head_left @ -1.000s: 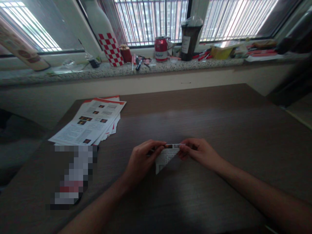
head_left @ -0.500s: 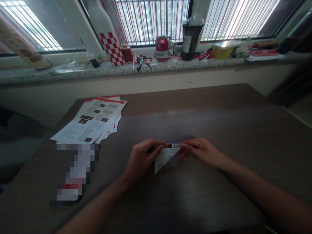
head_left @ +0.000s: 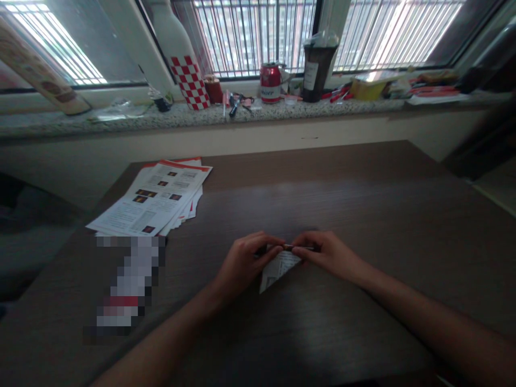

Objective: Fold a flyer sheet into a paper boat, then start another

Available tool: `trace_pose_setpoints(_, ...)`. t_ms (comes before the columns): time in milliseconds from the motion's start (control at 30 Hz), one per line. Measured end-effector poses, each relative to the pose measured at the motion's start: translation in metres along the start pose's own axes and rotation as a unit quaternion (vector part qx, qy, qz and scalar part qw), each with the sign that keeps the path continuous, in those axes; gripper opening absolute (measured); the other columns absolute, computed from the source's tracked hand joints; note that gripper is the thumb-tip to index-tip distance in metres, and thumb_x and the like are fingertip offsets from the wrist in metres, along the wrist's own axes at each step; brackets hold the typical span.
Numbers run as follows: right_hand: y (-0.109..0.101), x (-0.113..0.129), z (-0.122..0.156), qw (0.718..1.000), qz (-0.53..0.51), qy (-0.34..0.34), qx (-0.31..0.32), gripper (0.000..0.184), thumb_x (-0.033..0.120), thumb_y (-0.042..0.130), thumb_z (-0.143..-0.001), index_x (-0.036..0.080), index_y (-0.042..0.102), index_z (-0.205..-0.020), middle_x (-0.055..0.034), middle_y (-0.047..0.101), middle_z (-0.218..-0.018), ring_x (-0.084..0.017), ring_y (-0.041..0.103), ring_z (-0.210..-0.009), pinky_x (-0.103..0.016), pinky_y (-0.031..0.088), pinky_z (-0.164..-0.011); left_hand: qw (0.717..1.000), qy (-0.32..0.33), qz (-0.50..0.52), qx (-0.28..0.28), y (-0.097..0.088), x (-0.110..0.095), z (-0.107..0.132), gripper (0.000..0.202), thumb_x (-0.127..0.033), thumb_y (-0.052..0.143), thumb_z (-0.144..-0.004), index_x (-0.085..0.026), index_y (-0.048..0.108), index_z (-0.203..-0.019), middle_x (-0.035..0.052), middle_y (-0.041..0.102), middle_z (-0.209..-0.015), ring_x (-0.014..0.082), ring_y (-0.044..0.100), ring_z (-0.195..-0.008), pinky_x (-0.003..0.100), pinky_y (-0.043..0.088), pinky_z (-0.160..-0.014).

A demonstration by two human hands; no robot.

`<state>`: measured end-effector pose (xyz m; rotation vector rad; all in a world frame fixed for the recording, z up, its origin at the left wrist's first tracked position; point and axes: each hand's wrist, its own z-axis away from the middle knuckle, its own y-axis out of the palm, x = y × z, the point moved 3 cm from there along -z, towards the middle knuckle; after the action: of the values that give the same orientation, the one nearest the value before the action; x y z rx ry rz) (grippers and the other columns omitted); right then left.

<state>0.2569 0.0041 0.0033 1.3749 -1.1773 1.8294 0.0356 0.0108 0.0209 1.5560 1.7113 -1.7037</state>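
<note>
A small piece of folded paper was held up between two hands, just over the middle of the desk. It had a slanted lower edge and came to a point at the bottom left. Tiny rows of print covered it, too small to read. The left hand was nearly closed, with its thumb and fingers pinching the top edge. The right hand pinched the same edge close beside it, its fingers curled in.

A messy pile of papers lay at the far left of the desk. The top sheet had an orange-red strip, small dark pictures and lines of words too tiny to read. Near it, big blurry squares hid another thing.

On the window sill stood a red can with pale letters, too fuzzy to read for sure. A dark cup there had a white label, and its words could not be read. A white bottle had red checks.
</note>
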Motion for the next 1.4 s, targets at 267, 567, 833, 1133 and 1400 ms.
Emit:
trace_pose_setpoints(267,-0.003,-0.001,-0.003,0.999,0.004,0.008,-0.031,0.026,0.045,0.068,-0.097,0.02,0.077,-0.099,-0.0041,0.077,-0.087,-0.018,0.07,-0.076,-0.03,0.054,-0.069,0.995,-0.08,0.057,-0.027,-0.006,0.009,0.002,0.019,-0.028,0.072,-0.098,-0.022,0.076,-0.116,0.0019,0.078,-0.093,0.0167,0.074,-0.08,0.026,0.059,-0.07)
trace_pose_setpoints(567,-0.004,-0.003,-0.005,0.977,0.178,-0.085,-0.086,0.022,0.039,0.063,-0.102,0.024,0.076,-0.111,-0.006,0.078,-0.102,-0.022,0.072,-0.091,-0.035,0.056,-0.082,0.996,-0.069,0.016,-0.053,-0.007,0.014,-0.007,0.01,-0.026,0.069,-0.097,-0.022,0.077,-0.101,0.0023,0.077,-0.094,0.0167,0.073,-0.078,0.027,0.061,-0.073)
trace_pose_setpoints(833,0.01,0.0,-0.001,0.907,0.354,-0.226,-0.024,0.055,0.034,0.056,-0.106,0.031,0.045,-0.16,-0.0108,0.058,-0.154,-0.031,0.056,-0.138,-0.054,0.048,-0.113,0.991,-0.032,-0.113,-0.069,-0.017,0.027,-0.012,0.009,-0.024,0.067,-0.097,-0.021,0.076,-0.099,0.0036,0.076,-0.094,0.0188,0.072,-0.081,0.03,0.058,-0.076)
trace_pose_setpoints(1133,0.021,-0.006,0.004,0.881,0.419,-0.211,0.058,0.076,0.051,0.052,-0.106,0.021,0.021,-0.169,-0.0121,0.029,-0.172,-0.029,0.03,-0.158,-0.053,0.022,-0.131,0.984,-0.024,-0.167,-0.061,-0.016,0.03,-0.012,0.007,-0.018,0.065,-0.096,-0.021,0.072,-0.097,0.0049,0.074,-0.095,0.0214,0.07,-0.087,0.034,0.056,-0.083)
trace_pose_setpoints(1400,0.023,-0.005,0.006,0.867,0.453,-0.192,0.077,0.074,0.058,0.047,-0.107,0.021,0.025,-0.168,-0.0112,0.016,-0.175,-0.03,0.021,-0.161,-0.051,0.017,-0.132,0.985,-0.04,-0.16,-0.048,-0.013,0.032,-0.012,0.009,-0.018,0.062,-0.098,-0.02,0.07,-0.101,0.0058,0.071,-0.1,0.023,0.068,-0.094,0.037,0.055,-0.088)
